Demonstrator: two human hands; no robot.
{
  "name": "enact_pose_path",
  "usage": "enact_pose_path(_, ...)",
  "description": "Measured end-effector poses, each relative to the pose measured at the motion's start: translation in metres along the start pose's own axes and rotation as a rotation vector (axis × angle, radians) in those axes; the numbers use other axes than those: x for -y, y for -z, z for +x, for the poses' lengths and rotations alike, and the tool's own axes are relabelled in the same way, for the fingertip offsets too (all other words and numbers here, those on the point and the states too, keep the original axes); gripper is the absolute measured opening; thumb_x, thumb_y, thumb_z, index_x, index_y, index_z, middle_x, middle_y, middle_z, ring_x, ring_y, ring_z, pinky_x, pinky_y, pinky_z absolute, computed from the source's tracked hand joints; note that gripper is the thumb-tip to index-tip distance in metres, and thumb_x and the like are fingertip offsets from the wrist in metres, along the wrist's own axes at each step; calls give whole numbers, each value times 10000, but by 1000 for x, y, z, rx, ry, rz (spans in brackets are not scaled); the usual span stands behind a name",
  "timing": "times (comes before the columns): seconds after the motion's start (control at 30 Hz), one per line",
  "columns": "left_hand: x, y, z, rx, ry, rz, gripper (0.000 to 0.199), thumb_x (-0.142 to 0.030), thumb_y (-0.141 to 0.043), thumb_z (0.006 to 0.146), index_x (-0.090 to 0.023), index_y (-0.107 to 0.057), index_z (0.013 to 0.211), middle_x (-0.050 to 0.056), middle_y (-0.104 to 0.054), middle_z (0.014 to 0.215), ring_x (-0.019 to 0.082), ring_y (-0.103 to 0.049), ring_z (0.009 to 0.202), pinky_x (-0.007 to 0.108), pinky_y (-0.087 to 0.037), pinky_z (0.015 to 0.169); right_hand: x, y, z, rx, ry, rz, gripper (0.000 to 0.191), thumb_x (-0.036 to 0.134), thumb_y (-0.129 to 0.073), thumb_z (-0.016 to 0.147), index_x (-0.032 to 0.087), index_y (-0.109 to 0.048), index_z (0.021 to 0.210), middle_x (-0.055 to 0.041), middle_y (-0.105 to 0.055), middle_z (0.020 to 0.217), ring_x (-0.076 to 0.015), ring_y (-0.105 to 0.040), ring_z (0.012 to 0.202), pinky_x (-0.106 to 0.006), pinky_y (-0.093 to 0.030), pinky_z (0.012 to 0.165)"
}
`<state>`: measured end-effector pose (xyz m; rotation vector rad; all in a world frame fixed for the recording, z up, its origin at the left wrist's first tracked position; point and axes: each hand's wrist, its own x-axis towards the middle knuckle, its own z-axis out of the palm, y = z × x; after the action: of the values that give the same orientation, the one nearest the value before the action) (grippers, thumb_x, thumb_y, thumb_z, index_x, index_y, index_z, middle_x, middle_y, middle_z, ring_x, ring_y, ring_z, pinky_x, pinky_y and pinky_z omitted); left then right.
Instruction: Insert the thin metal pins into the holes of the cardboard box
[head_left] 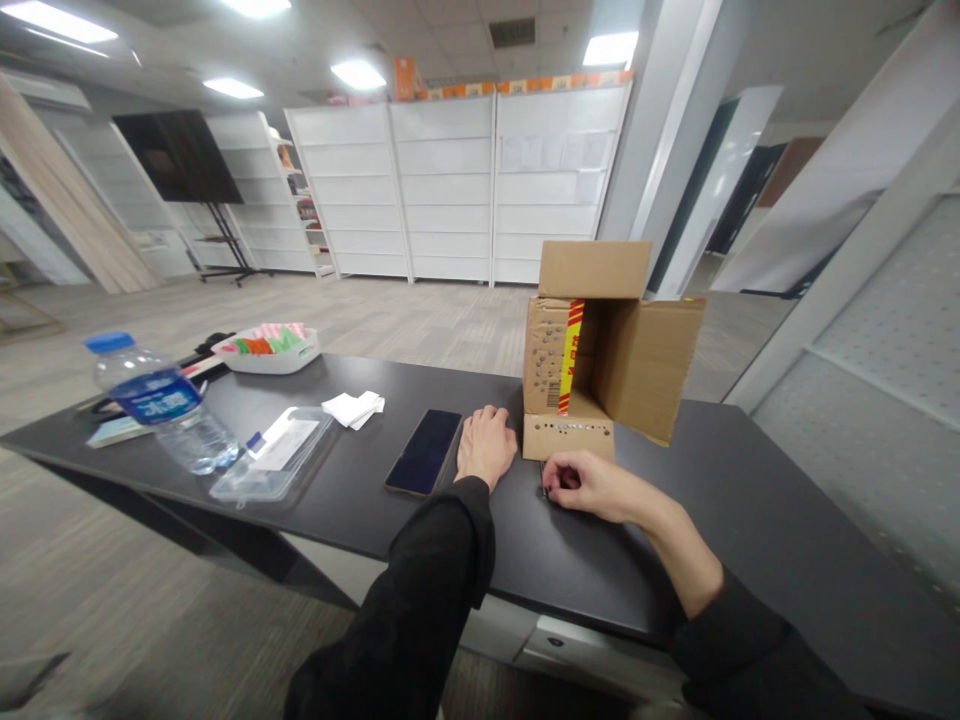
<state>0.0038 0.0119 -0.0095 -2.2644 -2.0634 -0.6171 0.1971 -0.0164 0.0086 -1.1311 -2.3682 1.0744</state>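
Nearest are two black sleeves (424, 600) reaching over the dark worktop (720, 500). The right hand (589, 485), thumb and fingertips drawn narrow, pinches a small metal piece (544, 489), mostly hidden by the fingers, just in front of the cardboard box (546, 350). The left hand (487, 447) rests palm down on the worktop, fingers loosely bent, between the box and a dark phone (424, 453). The box stands with its opening facing the person and its flaps spread; small shiny dots line the lower flap (568, 438) and dot the front panel beside a red-and-yellow strip (571, 355). To the left lie a clear plastic case (277, 460) and, beyond it, folded white paper (354, 409), with a tilted-looking water bottle (161, 400) beside the case. Farther back sits a white basket (311, 350) of colourful items; across the floor stand a screen (178, 155) and white shelving (442, 190)
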Motion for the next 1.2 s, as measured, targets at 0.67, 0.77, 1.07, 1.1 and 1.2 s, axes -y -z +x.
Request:
enact_pose_path(0.67,-1,3,0,2,1,10,248,-178,-449,874,-214,-630,1041,76,-633,1094,219,-551,1069,343,-415,940,-17,7,12,-848,50,-411,271,304,-557,844,230,-690,1069,-111,-626,1162,-296,-519,1085,-457,-399,917)
enact_pose_path(0.77,0,2,0,-14,-4,11,246,-179,-446,875,-210,-633,1032,79,-631,1088,220,-551,1064,343,-415,936,-19,6,13,-881,-3,-441,317,309,-559,830,232,-685,1110,-115,-612,1209,-321,-490,1123,-480,-390,914)
enact_pose_path(1.07,0,0,-1,-19,-9,7,245,-176,-437,881,-212,-626,1032,77,-624,1088,218,-545,1072,343,-410,941,-18,3,14,-862,-66,-461,335,293,-547,830,225,-686,1126,-130,-583,1269,-345,-447,1180,-521,-373,940)
enact_pose_path(1.1,0,0,-1,-18,-7,7,246,-175,-437,882,-213,-627,1034,78,-623,1091,218,-544,1076,344,-409,944,-19,3,14,-856,-66,-464,333,290,-548,830,222,-687,1125,-132,-583,1267,-345,-447,1180,-521,-373,940)
enact_pose_path(1.2,0,0,-1,-16,-11,7,247,-177,-436,884,-211,-626,1037,79,-623,1093,218,-543,1077,344,-408,946,-20,2,15,-850,-57,-479,319,283,-549,831,218,-695,1107,-133,-587,1258,-343,-451,1177,-515,-377,938)
